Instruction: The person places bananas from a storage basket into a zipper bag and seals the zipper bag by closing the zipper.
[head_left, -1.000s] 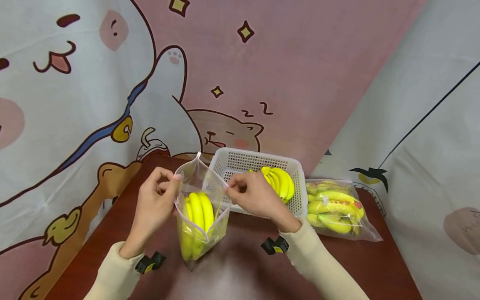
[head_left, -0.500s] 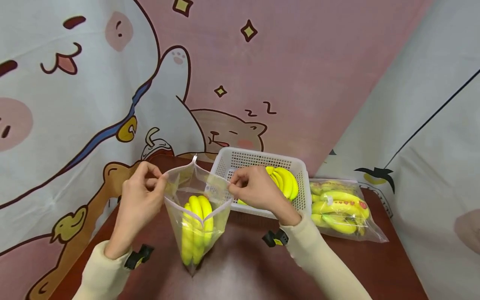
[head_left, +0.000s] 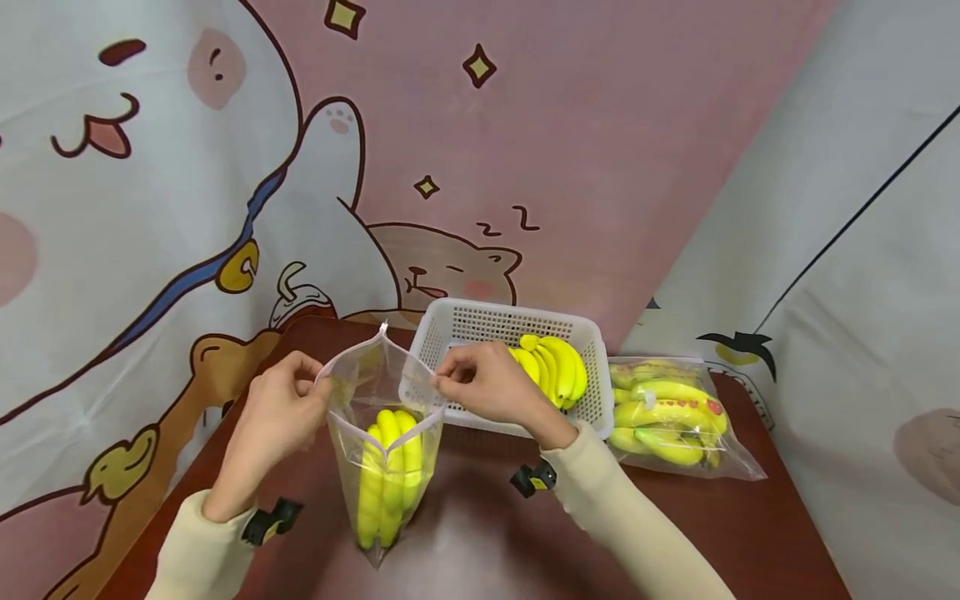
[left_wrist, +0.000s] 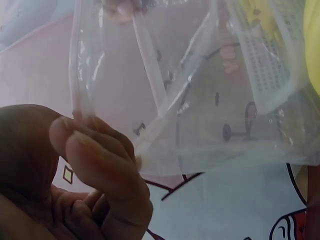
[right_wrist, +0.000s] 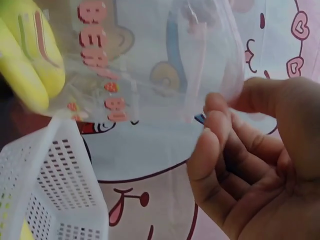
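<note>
Grip: left hand pinches the left edge of the clear zip bag mouth between thumb & curled fingers; right hand pinches the right edge the same way, fingertips curled on the film. Mouth is held spread, far corner peaked up between the two hands.

Vs 0.5 s ago: hands & bag sit a bit lower in the head view; the mouth looks slightly narrower, w/ the right hand closer in toward the bag. Vs 1 s ago: left hand is further out to the left, bag hangs longer below the mouth, and the bananas sit lower inside it.

Pose: both forearms in cream sleeves come in from the bottom edge, wrists raised, hands roughly level at bag-mouth height, palms facing each other across the opening. Black clip w/ yellow mark on each wrist.

Where: bag hangs upright from the two pinches, just in front of the white basket, bottom tip close to the tabletop; can't tell if it touches. Bunch of bananas stands on end inside.

Count: 2 hands, 2 zip bags, 1 basket, 3 banana bunches – 1 in the held bag, 1 in the basket, 1 in the sealed bag lying flat on the tabletop just right of the basket.
</note>
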